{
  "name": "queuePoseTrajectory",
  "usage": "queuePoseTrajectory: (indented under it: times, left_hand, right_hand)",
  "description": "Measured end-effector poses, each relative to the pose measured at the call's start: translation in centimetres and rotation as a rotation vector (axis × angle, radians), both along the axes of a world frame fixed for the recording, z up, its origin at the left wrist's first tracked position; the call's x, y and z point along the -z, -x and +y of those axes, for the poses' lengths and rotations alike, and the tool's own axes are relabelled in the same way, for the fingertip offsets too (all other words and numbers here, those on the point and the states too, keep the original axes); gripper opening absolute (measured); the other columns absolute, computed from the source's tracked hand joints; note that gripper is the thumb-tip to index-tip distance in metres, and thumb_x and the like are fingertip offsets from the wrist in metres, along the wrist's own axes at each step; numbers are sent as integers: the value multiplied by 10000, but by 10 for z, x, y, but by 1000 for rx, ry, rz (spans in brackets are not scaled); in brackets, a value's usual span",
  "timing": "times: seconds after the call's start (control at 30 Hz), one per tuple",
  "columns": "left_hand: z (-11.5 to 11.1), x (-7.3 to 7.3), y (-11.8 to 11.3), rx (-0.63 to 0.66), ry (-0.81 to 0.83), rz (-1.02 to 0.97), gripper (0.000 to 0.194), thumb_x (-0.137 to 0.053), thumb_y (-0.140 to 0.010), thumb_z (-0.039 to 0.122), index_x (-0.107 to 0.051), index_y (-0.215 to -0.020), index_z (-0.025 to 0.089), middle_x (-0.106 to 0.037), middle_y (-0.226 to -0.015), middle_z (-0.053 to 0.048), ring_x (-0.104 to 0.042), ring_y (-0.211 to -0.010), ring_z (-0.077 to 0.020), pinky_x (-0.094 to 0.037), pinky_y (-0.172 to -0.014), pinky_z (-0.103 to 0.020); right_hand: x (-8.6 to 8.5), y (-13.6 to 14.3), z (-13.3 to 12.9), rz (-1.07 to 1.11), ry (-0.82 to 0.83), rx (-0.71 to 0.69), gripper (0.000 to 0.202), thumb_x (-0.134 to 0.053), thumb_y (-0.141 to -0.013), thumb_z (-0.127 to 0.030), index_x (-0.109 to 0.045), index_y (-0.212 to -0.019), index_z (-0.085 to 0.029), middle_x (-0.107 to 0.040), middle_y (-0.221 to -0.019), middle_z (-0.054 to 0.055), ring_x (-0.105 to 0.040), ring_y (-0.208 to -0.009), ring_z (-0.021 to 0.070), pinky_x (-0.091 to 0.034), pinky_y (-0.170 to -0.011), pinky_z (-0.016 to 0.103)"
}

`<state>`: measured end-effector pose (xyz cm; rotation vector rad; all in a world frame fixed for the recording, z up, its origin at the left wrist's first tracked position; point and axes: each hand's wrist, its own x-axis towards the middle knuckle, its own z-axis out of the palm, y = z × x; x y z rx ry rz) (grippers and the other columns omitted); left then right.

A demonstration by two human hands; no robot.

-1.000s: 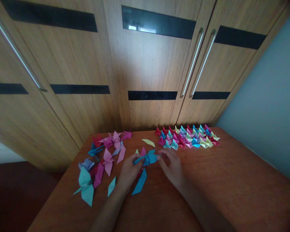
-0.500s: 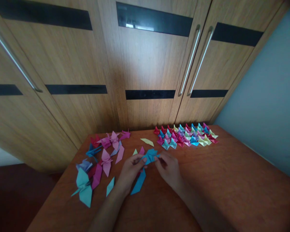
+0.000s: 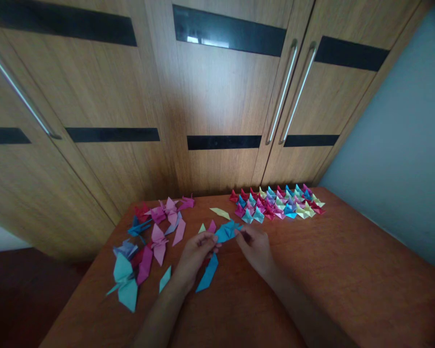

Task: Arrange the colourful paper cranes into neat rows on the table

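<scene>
Paper piece (image 3: 224, 234), blue and folded, is up over the bench (image 3: 333, 275). Left hand (image 3: 196, 254) grips its left end, thumb on top. Right hand (image 3: 256, 249) pinches its right end, fingers curled. Blue strip (image 3: 207, 274) on its near side, yellow strip (image 3: 220, 213) just beyond it.

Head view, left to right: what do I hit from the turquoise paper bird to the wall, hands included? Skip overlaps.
Turquoise paper bird → magenta paper strip → pale green paper piece → left hand → held blue paper → right hand → wall.
</scene>
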<state>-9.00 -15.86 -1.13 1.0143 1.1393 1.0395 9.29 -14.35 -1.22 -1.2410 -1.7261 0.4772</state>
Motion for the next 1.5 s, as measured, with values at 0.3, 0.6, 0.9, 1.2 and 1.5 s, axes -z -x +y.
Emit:
queuePoseTrajectory:
  times: [0.3,0.6,0.9,1.2,1.5]
  left_hand:
    - [-2,-6,-1,-38,-32,58,261,-630,-736,407,-630,-830,164,-679,-772,-39,-579,-643,-125,-406,-555,-203]
    - [-2,-8,-3,9,-68,88,253,-621,-741,409,-644,-814,167,-684,-774,-43,-582,-656,-139,-405,-572,-215]
    - [-4,-10,-5,-21,-60,74,242,-617,-741,394,-648,-809,164,-681,-760,-43,-580,-649,-138,-400,-562,-210]
    - [-5,-13,-6,-22,-48,57,234,-623,-714,389,-650,-793,171,-677,-744,-33,-571,-628,-130,-384,-541,-206]
    - [-5,-12,-6,-33,-18,60,223,-616,-737,377,-647,-811,169,-682,-761,-39,-574,-644,-127,-389,-552,-202]
  right_hand:
    - [-9,-56,4,-535,-51,365,282,-439,-899,-361,-630,-768,-200,-633,-745,41,-557,-654,146,-294,-546,237]
    - [4,-52,3,-770,122,441,211,-473,-891,-322,-630,-803,-211,-663,-830,54,-604,-675,153,-289,-512,228]
    - [8,-48,4,-825,189,449,233,-458,-900,-356,-624,-833,-208,-670,-852,76,-634,-703,191,-358,-540,237]
    - [-1,-55,3,-785,258,461,277,-512,-865,-445,-634,-818,-201,-673,-774,80,-632,-642,197,-342,-533,245]
    - [1,-85,5,-528,64,537,390,-353,-930,-389,-647,-783,-181,-641,-683,67,-554,-580,153,-241,-518,247]
